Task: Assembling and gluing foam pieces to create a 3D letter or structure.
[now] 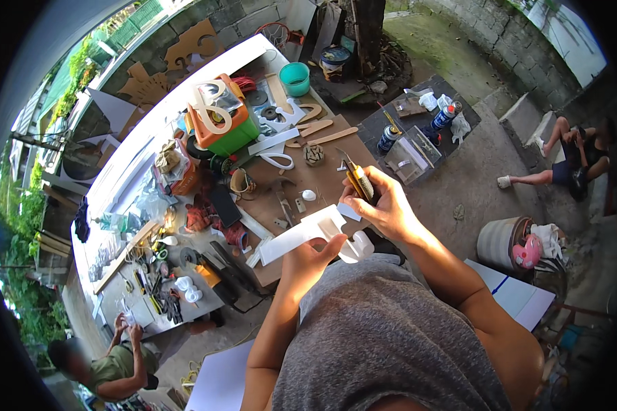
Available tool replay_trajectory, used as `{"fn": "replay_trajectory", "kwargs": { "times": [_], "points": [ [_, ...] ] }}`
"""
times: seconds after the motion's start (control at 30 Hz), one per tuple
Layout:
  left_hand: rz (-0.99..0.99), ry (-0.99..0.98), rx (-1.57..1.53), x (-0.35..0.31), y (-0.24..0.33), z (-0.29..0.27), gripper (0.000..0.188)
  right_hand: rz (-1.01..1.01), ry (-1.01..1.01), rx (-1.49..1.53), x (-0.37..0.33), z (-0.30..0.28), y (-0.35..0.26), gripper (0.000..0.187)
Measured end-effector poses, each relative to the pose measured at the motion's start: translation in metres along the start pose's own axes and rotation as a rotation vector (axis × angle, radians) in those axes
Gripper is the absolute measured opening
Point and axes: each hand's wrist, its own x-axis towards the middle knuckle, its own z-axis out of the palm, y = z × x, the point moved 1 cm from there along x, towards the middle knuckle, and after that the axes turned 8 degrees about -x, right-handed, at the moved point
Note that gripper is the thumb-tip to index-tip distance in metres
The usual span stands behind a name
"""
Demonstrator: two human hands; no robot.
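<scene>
My left hand (308, 264) is closed around a white letter-shaped piece (291, 240), like cut foam board, with a straight bar and a curved hook end. It is held in front of my chest, over the near edge of the brown board on the worktable (349, 140). In my right hand (389, 209), just above the hook end, is a yellow and black utility knife (360, 182), its tip pointing up and away from me. The knife is apart from the white piece. A small white round object (308, 195) and a hammer (282, 198) lie beyond my hands.
A green and orange toolbox (232, 142) and a teal bucket (295, 81) stand at the far side. Loose tools crowd the left. Spray cans (388, 139) stand on a dark side table (373, 116). One person (120, 370) works at lower left; another (586, 161) sits at right.
</scene>
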Motion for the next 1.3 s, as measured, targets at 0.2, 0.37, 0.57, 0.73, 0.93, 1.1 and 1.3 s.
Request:
{"fn": "replay_trajectory", "kwargs": {
  "times": [0.2, 0.37, 0.57, 0.73, 0.93, 1.1, 1.3],
  "points": [
    [-0.055, -0.085, -0.176, -0.005, -0.004, -0.019, 0.039, 0.024, 0.003, 0.117, -0.005, 0.030, 0.005, 0.030],
    [-0.097, -0.109, -0.138, -0.011, -0.008, -0.035, 0.038, 0.030, 0.033, -0.085, -0.007, 0.045, 0.001, 0.027],
    [-0.175, -0.111, -0.200, -0.014, 0.000, -0.048, 0.032, 0.021, 0.094, -0.149, -0.003, 0.060, 0.009, 0.025],
    [-0.193, -0.098, -0.190, -0.019, -0.006, -0.057, 0.031, 0.070, 0.093, -0.209, -0.002, 0.063, 0.009, 0.020],
    [-0.187, -0.077, -0.214, -0.020, -0.011, -0.064, 0.028, 0.087, 0.115, -0.212, 0.000, 0.069, 0.008, 0.017],
    [-0.232, -0.146, -0.204, -0.016, -0.010, -0.069, 0.034, 0.167, 0.061, -0.115, 0.001, 0.068, 0.007, 0.020],
    [-0.249, -0.168, -0.208, -0.009, -0.013, -0.066, 0.031, 0.207, 0.006, 0.076, -0.002, 0.067, 0.017, 0.030]
  ]
}}
